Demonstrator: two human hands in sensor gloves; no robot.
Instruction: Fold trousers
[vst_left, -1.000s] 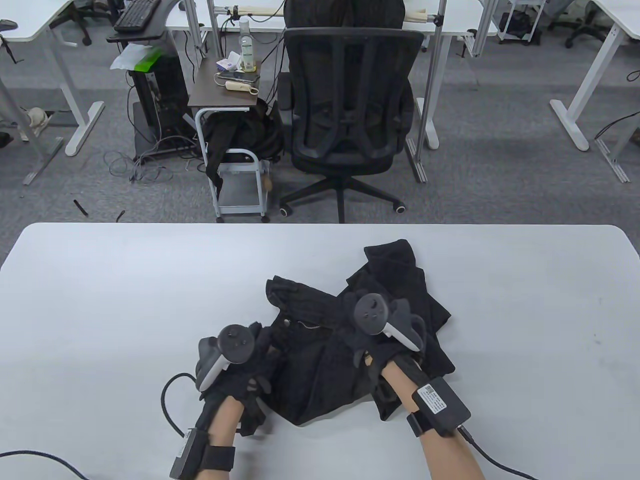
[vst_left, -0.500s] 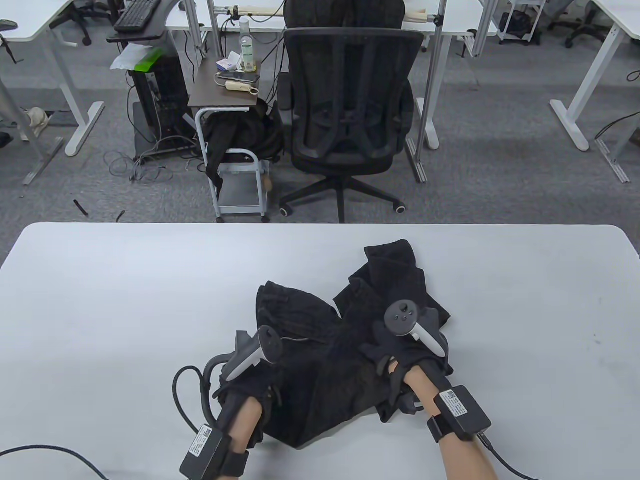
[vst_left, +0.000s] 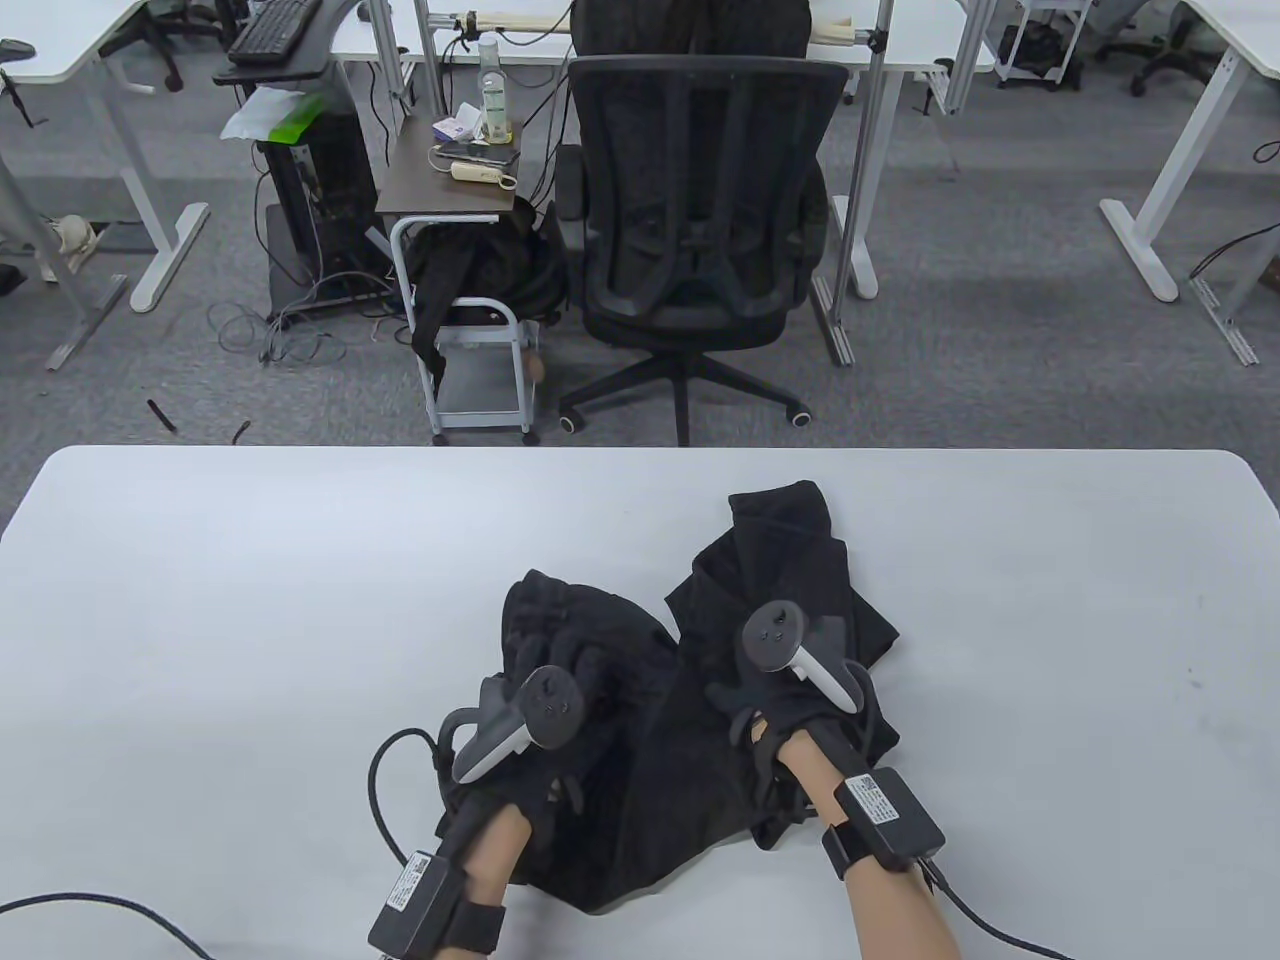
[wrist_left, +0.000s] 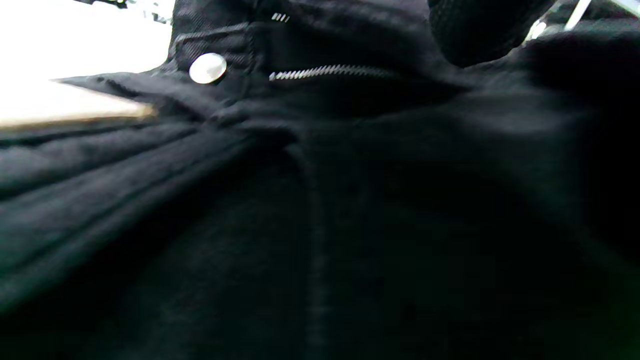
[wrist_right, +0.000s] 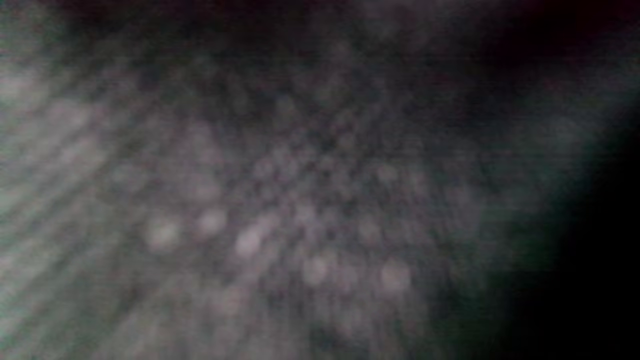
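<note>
On the near half of the table: we note a crumpled heap of black trousers (vst_left: 690, 720), both hands resting on it.
Table: white table (vst_left: 250, 620), bare to the left and right of the heap.
Trousers: one bunched lobe lies toward the left hand, a longer part runs up and to the right toward the far edge; the near edge of the cloth lies between the two wrists.
Left hand: left hand (vst_left: 545, 740) lies on the left lobe, tracker (vst_left: 520, 715) on its back. We cannot tell whether the fingers are clenched or loose (black glove on black cloth, outlines lost).
Left wrist view: close on the cloth; a metal button (wrist_left: 207, 67) and a short run of zip (wrist_left: 330, 71) show, so this is the waist end. A gloved fingertip (wrist_left: 480, 30) hangs in at the top right, above the fabric; contact unclear.
Right hand: right hand (vst_left: 790, 700) lies on the right part of the heap, tracker (vst_left: 790, 650) up. Fingers seem sunk into the cloth, but we cannot tell if they grasp it.
Right wrist view: blurred grey weave only, nothing to read.
Wrists: a black box is strapped to each forearm, a cable (vst_left: 385, 790) looping off the left one onto the table.
Beyond the table: an office chair (vst_left: 695, 230) on grey carpet, a small cart (vst_left: 455, 200) to its left.
</note>
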